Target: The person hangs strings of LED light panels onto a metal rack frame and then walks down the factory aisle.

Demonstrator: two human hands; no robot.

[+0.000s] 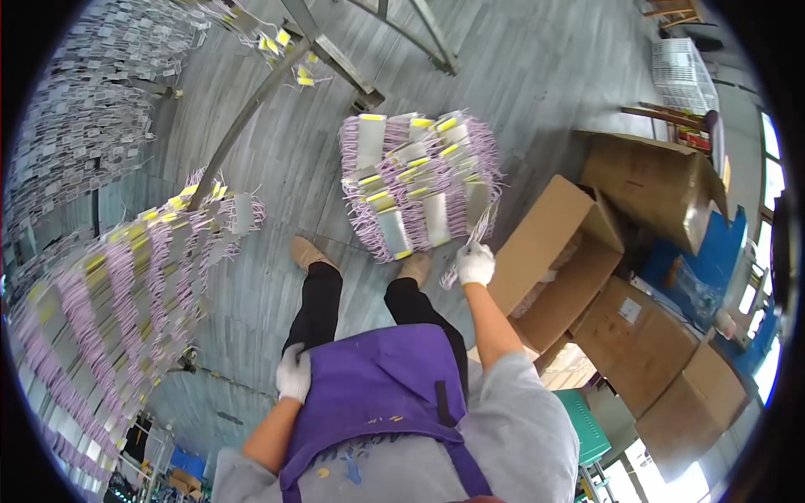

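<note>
My right hand (475, 264), in a white glove, is closed around a bundle of thin pale pink cords (481, 226). Some of the cords rise above the fist and some hang below it. Right beside it on the floor lies a heap of pink-corded bundles (436, 218) with flat pale strips and yellow ends. My left hand (293, 374), also gloved in white, rests against the edge of the purple apron (369, 377) near my thigh. Its fingers look extended, with nothing visible in them.
On the left, a rack (225, 142) carries rows of similar pink-corded bundles (126, 277). An open cardboard box (537, 243) stands close to my right arm, with more boxes (641, 180) behind it. Metal legs (344, 67) stand on the grey floor ahead. A white crate (677, 67) is farther back.
</note>
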